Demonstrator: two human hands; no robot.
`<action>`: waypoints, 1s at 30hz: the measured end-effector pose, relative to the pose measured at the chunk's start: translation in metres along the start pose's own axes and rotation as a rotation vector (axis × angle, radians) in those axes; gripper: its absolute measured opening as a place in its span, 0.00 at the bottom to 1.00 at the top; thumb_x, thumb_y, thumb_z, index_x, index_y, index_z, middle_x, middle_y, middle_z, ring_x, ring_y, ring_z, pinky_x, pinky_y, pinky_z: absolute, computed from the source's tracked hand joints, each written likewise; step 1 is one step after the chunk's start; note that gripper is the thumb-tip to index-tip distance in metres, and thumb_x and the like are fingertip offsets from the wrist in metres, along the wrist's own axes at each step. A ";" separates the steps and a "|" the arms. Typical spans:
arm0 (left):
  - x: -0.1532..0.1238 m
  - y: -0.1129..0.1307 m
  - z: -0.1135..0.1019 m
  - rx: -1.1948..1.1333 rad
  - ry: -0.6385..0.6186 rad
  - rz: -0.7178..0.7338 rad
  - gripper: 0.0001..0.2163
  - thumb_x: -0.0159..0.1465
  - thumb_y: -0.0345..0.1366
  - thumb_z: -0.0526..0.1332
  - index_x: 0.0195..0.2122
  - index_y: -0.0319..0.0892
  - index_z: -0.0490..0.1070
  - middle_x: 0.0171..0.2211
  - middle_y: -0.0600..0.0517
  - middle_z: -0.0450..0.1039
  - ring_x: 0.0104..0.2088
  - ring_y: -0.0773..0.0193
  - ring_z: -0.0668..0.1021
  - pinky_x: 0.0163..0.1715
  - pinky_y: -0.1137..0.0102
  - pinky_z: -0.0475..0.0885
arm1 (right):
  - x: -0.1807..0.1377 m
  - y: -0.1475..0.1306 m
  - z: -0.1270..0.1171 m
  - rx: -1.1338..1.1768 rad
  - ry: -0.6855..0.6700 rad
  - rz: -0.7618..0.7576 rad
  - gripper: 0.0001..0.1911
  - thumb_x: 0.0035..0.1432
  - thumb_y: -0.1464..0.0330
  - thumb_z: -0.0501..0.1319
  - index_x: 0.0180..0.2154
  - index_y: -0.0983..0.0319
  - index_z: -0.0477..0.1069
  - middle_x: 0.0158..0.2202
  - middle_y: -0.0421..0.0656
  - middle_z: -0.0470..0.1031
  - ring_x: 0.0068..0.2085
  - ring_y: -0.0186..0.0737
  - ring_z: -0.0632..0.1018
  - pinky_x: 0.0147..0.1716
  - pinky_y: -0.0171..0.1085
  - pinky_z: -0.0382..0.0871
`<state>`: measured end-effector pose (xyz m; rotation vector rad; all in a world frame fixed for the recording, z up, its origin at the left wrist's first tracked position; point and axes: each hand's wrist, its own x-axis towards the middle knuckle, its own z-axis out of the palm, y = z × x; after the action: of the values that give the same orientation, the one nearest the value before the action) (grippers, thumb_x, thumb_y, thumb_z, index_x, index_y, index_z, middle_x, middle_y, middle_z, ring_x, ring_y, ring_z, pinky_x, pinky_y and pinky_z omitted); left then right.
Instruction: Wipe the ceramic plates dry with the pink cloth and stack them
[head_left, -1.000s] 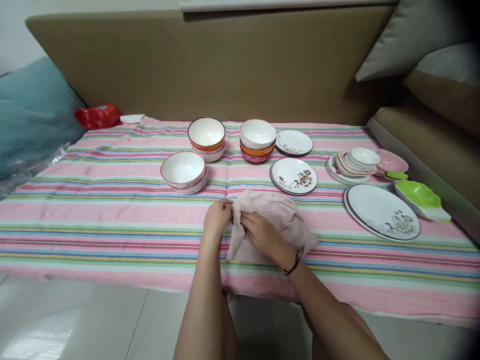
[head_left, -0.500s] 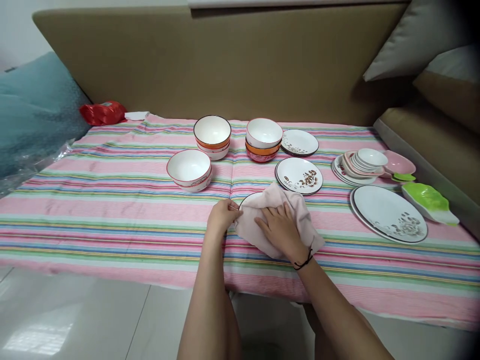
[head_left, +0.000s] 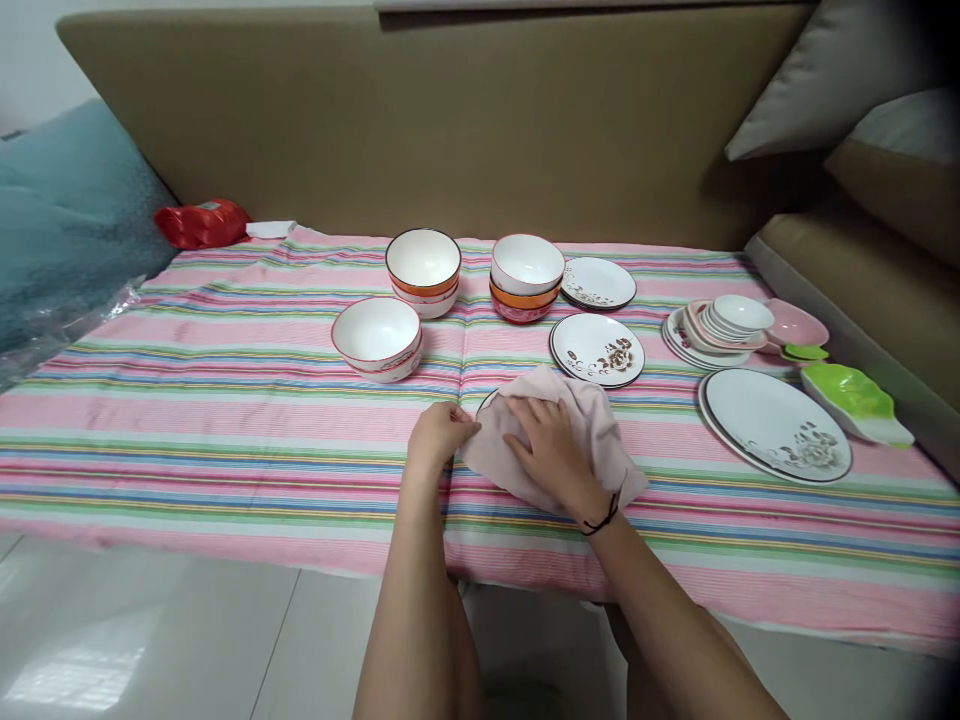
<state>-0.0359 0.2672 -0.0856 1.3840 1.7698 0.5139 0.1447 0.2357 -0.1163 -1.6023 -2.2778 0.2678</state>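
Observation:
A pale pink cloth is draped over a round plate, and only a thin arc of the plate's dark rim shows at its upper left. My left hand pinches the plate's left edge between thumb and fingers. On top of the cloth lies my right hand, palm down with fingers stretched out, pressing it against the plate. Just behind the cloth is a short stack of white plates with a brown flower print. To the left of my hands stand two stacked bowls with red rims.
Farther back are two bowl stacks, one with a dark rim and one with a white top bowl. Oval plates, small white dishes and a green leaf-shaped dish sit at right on the striped cloth.
My right hand has slid slightly left and away from me over the cloth, covering more of the plate's rim. My left hand stays at the plate's edge.

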 end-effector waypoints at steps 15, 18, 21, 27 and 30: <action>-0.009 0.017 0.001 -0.486 -0.389 0.001 0.06 0.55 0.35 0.64 0.27 0.40 0.67 0.21 0.54 0.72 0.20 0.69 0.75 0.22 0.74 0.69 | -0.005 -0.002 0.005 0.009 -0.178 -0.187 0.27 0.67 0.57 0.48 0.62 0.61 0.59 0.62 0.48 0.63 0.60 0.51 0.63 0.63 0.57 0.41; -0.011 0.023 0.004 -0.565 -0.511 -0.015 0.08 0.57 0.37 0.64 0.31 0.39 0.68 0.33 0.46 0.79 0.26 0.64 0.80 0.25 0.72 0.73 | -0.005 -0.004 0.005 0.022 -0.179 -0.184 0.24 0.67 0.59 0.49 0.60 0.62 0.63 0.60 0.48 0.65 0.59 0.50 0.64 0.64 0.57 0.41; -0.011 0.025 0.004 -0.639 -0.441 -0.012 0.07 0.58 0.37 0.62 0.33 0.39 0.68 0.38 0.45 0.79 0.26 0.65 0.80 0.26 0.72 0.74 | -0.005 -0.005 0.001 0.028 -0.168 -0.188 0.24 0.67 0.60 0.49 0.61 0.60 0.60 0.61 0.46 0.64 0.59 0.50 0.64 0.64 0.56 0.42; -0.008 0.015 -0.004 -0.457 -0.283 -0.001 0.06 0.55 0.36 0.62 0.27 0.39 0.68 0.25 0.53 0.75 0.17 0.73 0.71 0.17 0.78 0.61 | -0.005 -0.004 0.001 -0.016 -0.170 -0.205 0.25 0.68 0.57 0.48 0.61 0.59 0.61 0.63 0.48 0.62 0.61 0.52 0.62 0.63 0.57 0.43; -0.007 0.010 -0.006 -0.319 -0.387 0.011 0.09 0.51 0.38 0.64 0.22 0.39 0.68 0.16 0.56 0.66 0.16 0.73 0.66 0.15 0.77 0.55 | -0.005 -0.002 0.004 -0.026 -0.173 -0.207 0.26 0.67 0.57 0.48 0.63 0.57 0.58 0.63 0.48 0.61 0.62 0.51 0.61 0.63 0.57 0.43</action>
<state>-0.0340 0.2648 -0.0723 1.1757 1.3067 0.4734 0.1428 0.2304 -0.1196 -1.3882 -2.5644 0.3364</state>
